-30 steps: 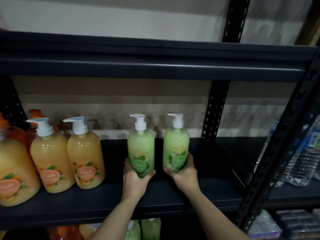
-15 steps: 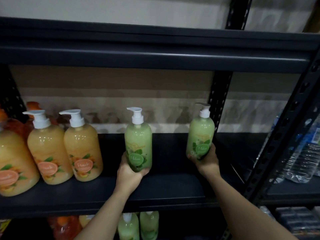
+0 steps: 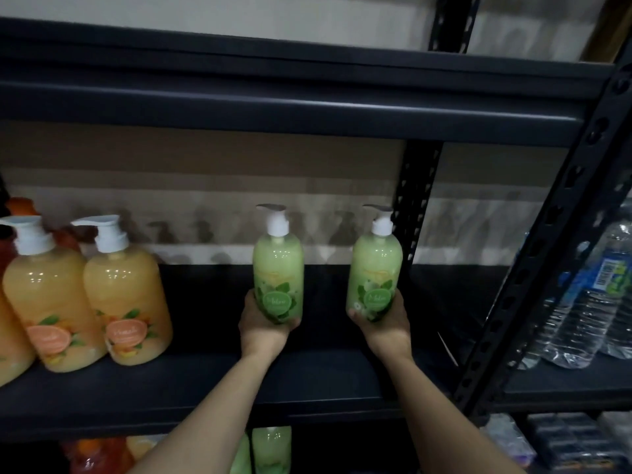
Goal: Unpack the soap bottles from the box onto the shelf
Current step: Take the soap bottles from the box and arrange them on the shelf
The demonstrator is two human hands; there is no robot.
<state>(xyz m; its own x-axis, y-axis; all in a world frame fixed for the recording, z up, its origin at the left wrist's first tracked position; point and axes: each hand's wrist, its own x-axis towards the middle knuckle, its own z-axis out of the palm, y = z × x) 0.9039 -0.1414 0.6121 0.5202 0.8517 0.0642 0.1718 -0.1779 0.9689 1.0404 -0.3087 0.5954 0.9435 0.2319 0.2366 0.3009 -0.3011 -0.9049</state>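
The left green bottle (image 3: 278, 265) and right green bottle (image 3: 376, 265) are held upright over the shelf (image 3: 191, 388), bases clamped in the fingers of the left hand (image 3: 265, 333) and right hand (image 3: 386, 331), likely for standing at three o'clock of the orange bottles (image 3: 126, 295).

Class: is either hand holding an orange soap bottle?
No: left hand grips the left green bottle, right hand the right green bottle; orange bottles stand apart on the shelf.

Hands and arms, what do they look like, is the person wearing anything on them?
Nothing worn shows. The left hand and right hand are bare: no gloves, rings, watch or bracelet visible. The left forearm and right forearm are bare too, with no sleeve before the picture's bottom edge.
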